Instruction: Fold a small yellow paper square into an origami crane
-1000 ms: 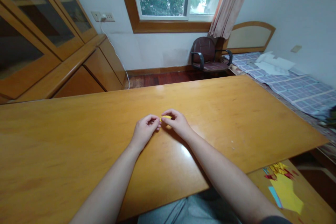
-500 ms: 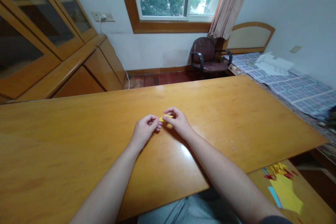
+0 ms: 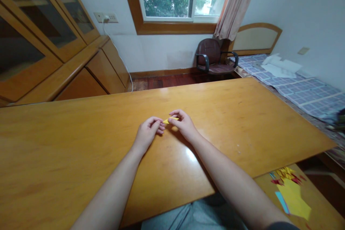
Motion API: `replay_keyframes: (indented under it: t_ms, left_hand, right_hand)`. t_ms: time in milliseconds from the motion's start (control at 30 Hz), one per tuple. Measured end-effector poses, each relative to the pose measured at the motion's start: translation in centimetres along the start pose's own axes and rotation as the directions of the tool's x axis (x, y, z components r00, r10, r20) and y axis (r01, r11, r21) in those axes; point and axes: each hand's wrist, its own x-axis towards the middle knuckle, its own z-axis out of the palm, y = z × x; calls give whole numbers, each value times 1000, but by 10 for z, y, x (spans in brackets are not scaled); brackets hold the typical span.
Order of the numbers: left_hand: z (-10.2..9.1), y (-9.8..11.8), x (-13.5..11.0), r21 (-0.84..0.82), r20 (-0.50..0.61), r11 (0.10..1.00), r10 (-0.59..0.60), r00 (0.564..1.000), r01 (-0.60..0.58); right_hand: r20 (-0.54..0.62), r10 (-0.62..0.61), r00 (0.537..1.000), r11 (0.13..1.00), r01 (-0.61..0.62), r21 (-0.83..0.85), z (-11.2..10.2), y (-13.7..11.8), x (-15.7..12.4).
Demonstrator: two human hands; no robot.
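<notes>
Head view: the right hand (image 3: 183, 122) pinches a small folded yellow paper (image 3: 166, 121) between thumb and fingers, above the desk (image 3: 81, 143). Just left of it, the left hand (image 3: 148, 130) has thumb and fingertips drawn close at the paper's pointed end; whether they grip it is too small to tell. Well to the right of the right hand, nearer the body, lie yellow paper sheets (image 3: 293, 199).

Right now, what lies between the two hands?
In the head view, a pointed yellow paper piece, held by the right hand, its tip at the left hand.
</notes>
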Motion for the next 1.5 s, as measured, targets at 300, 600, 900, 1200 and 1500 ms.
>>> replay_keyframes:
  t_ms: [300, 600, 900, 1200, 1500]
  left_hand:
    - [2, -5, -1, 118, 40, 992, 29, 999, -34]
    - [4, 0, -4, 200, 9, 978, 66, 998, -66]
    - [1, -5, -2, 171, -10, 984, 55, 998, -52]
    - [0, 0, -1, 80, -58, 997, 7, 998, -3]
    - [1, 0, -1, 30, -22, 1000, -1, 1000, 2]
  right_hand:
    - [68, -46, 997, 995, 52, -89, 2, 4, 1]
    - [48, -74, 996, 986, 80, -147, 4, 5, 0]
    - [60, -4, 998, 1000, 4, 4, 3, 6, 4]
    - [48, 1, 999, 992, -7, 123, 1, 5, 3]
    - [98, 19, 995, 997, -26, 79, 0, 8, 3]
